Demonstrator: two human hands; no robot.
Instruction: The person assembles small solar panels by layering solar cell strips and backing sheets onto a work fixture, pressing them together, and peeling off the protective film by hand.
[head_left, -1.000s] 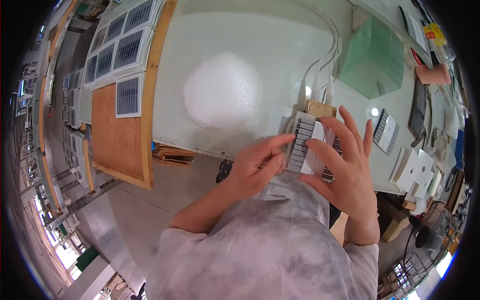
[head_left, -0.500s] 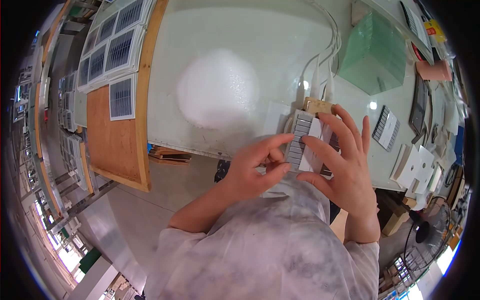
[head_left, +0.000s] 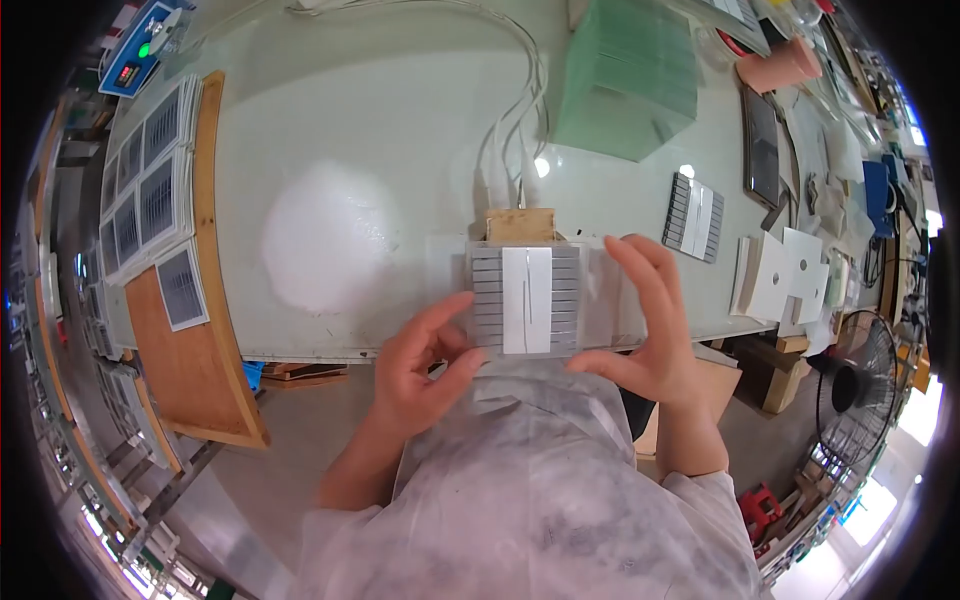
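Note:
A flat panel of grey strips [head_left: 488, 310] with a white band [head_left: 514, 300] down its middle lies by the table's front edge. A thin dark line runs along the band. The panel's far side is up against a small wooden block [head_left: 520, 224]. My left hand [head_left: 420, 365] is at the panel's left edge, index finger and thumb apart, other fingers curled; whether the tips touch it I cannot tell. On the other side, my right hand [head_left: 655, 340] is spread wide, its thumb close to the near right corner and its fingers off the panel.
White cables [head_left: 520, 120] run back from the block. To the right stand a green translucent block [head_left: 625, 85], a similar striped panel [head_left: 692, 217] and white plates [head_left: 765, 275]. Left, a wood-edged board [head_left: 180, 375] carries striped panels [head_left: 158, 195]. A white round patch [head_left: 330, 240] shows on the table.
My right hand has come off the panel's white band and moved out to its right. The left hand stays by the left edge. My view has turned, shifting the scene.

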